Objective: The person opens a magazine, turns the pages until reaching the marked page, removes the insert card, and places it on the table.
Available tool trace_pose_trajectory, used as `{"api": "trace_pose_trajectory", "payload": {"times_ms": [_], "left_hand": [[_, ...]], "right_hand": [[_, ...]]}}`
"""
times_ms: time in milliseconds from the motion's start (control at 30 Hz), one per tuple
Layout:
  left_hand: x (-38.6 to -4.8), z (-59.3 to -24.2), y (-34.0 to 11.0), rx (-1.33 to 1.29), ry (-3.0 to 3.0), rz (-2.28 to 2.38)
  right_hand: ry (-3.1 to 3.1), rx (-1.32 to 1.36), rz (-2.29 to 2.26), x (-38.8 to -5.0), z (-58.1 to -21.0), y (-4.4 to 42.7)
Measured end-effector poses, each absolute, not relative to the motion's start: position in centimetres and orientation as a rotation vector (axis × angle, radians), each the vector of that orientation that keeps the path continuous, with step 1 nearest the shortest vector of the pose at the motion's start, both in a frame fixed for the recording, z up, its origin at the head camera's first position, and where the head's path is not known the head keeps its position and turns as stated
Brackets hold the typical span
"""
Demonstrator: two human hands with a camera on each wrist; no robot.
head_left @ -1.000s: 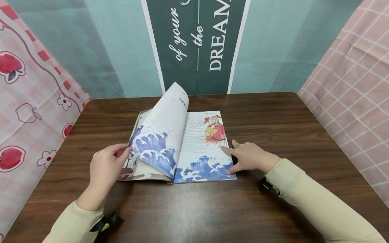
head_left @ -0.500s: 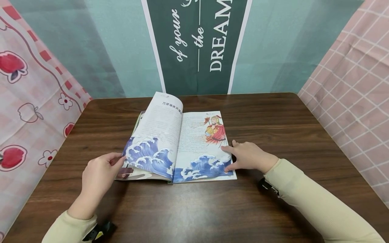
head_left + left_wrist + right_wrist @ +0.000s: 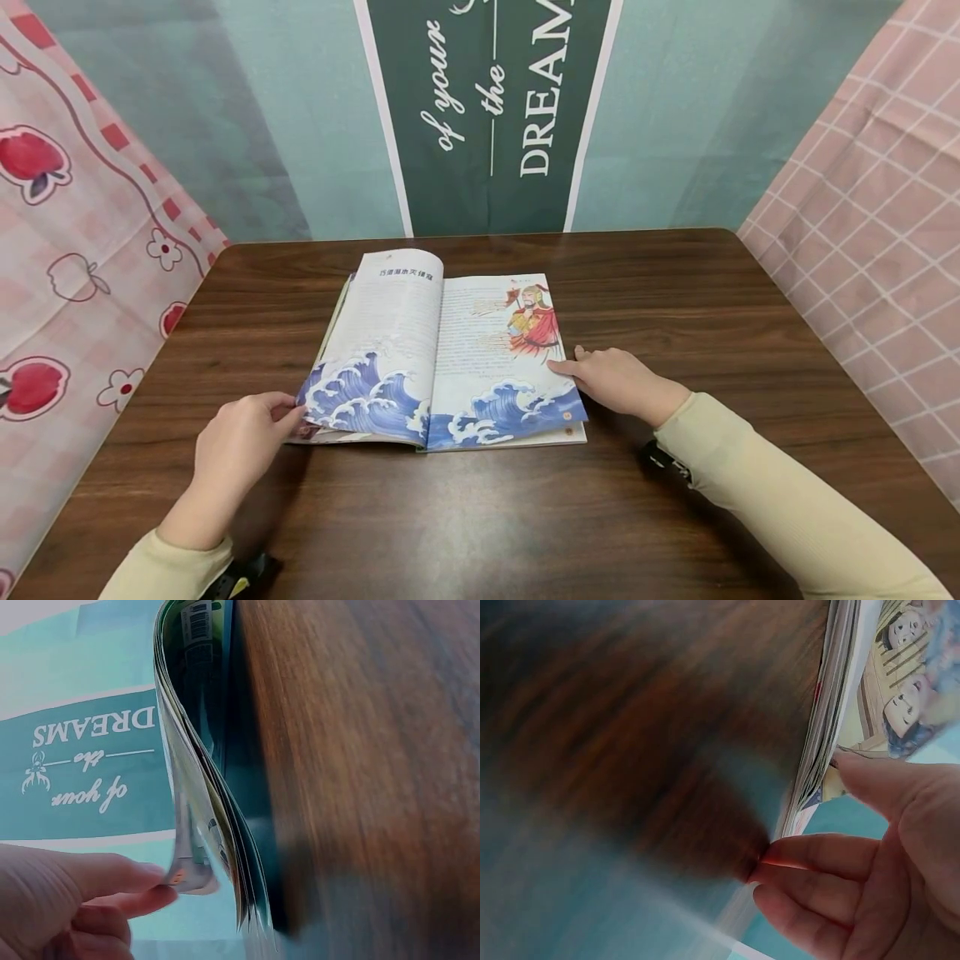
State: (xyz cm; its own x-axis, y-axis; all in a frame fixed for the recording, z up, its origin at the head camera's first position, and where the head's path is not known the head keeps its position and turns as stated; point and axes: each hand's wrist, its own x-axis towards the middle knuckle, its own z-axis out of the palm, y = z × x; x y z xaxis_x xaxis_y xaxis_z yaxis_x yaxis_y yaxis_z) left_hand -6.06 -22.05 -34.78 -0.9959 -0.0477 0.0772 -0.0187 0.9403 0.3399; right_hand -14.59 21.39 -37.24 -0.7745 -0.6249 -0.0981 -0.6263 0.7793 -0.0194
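An open picture book [image 3: 480, 333] with printed text and blue wave drawings lies on the dark wooden table. With thumb and fingertips, my left hand [image 3: 240, 442] pinches the lower outer corner of the left page [image 3: 375, 325], which curves up from the pages under it. The left wrist view shows that page [image 3: 180, 817] held apart from the stack. My right hand [image 3: 622, 383] is at the book's right edge, index finger on top of the right page, thumb hidden beneath it. That page's lower corner is raised over another page. In the right wrist view, other fingers [image 3: 817, 855] touch near the table.
Brown tabletop [image 3: 480, 525] surrounds the book. A teal cloth with lettering [image 3: 487, 125] hangs behind the table. Pink patterned cloths stand at the left [image 3: 97, 208] and right [image 3: 862, 208] sides. Dark straps sit on both wrists.
The left page has come down toward the left, my left hand moving left and nearer with it. My right thumb has slid under the right page, whose lower corner has lifted.
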Motion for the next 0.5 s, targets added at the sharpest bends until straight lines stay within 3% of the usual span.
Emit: {"api": "trace_pose_trajectory", "payload": {"times_ms": [300, 500], "left_hand": [[-6.5, -34.8, -21.9, 0.024, -2.808, -0.300], [-7.4, -33.6, -19.0, -0.128, -2.746, -0.380]], "right_hand": [[2.897, -0.958, -0.149, -15.3, -37.2, 21.1], [2.919, -0.890, -0.190, -15.6, -37.1, 20.6]]}}
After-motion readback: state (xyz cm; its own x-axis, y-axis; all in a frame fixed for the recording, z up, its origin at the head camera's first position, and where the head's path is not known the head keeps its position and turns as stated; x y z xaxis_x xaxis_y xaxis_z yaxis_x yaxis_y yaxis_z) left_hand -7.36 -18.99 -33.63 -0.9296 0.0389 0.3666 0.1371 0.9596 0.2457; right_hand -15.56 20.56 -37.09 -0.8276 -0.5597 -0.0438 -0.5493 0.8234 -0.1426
